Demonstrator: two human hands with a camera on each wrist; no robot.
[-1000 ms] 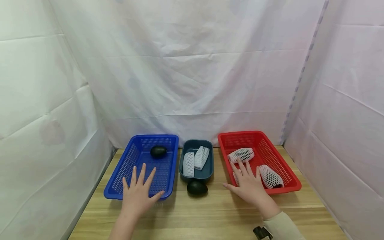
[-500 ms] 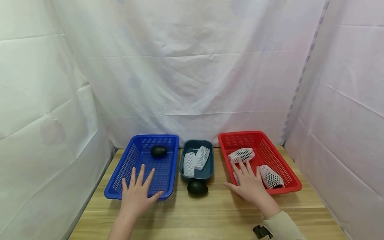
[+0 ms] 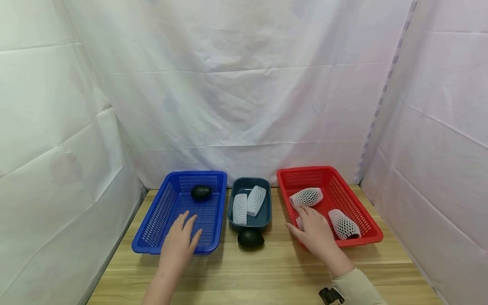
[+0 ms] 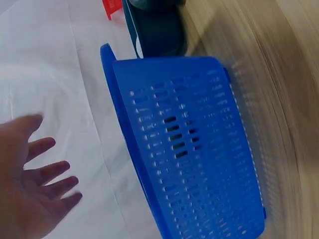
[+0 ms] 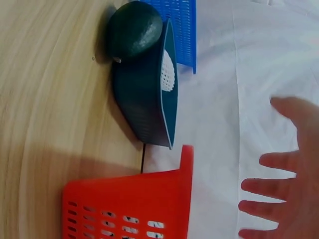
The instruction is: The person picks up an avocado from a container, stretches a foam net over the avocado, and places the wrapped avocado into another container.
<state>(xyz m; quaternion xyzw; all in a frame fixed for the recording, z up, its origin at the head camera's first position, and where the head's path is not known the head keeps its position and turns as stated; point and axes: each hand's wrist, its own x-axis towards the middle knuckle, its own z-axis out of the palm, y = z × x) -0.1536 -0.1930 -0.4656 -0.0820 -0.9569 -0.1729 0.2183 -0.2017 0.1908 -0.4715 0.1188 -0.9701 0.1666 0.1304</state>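
Observation:
My left hand (image 3: 179,238) hovers over the near part of the blue basket (image 3: 146,226), fingers relaxed and holding nothing. Inside that basket, toward the back, lies a dark green avocado (image 3: 201,192). Over the near left edge of the red basket (image 3: 375,233) is my right hand (image 3: 314,231), also holding nothing, its fingers loosely bent. White foam net sleeves wrap the items in the red basket: one at the back (image 3: 306,197), one at the right (image 3: 344,224) with a dark end showing, and another (image 3: 300,223) partly hidden by the right hand.
Between the baskets stands a small dark teal bin (image 3: 268,212) with two white foam nets (image 3: 240,209) in it. A second avocado (image 3: 250,239) rests on the wooden table (image 3: 244,279) against the bin's front. White cloth (image 3: 244,106) hangs around the back and sides.
Both hands were spread flat with fingers straight; now the fingers draw together and bend slightly. The left hand has shifted a little to the right. Baskets, bin and avocados have stayed put.

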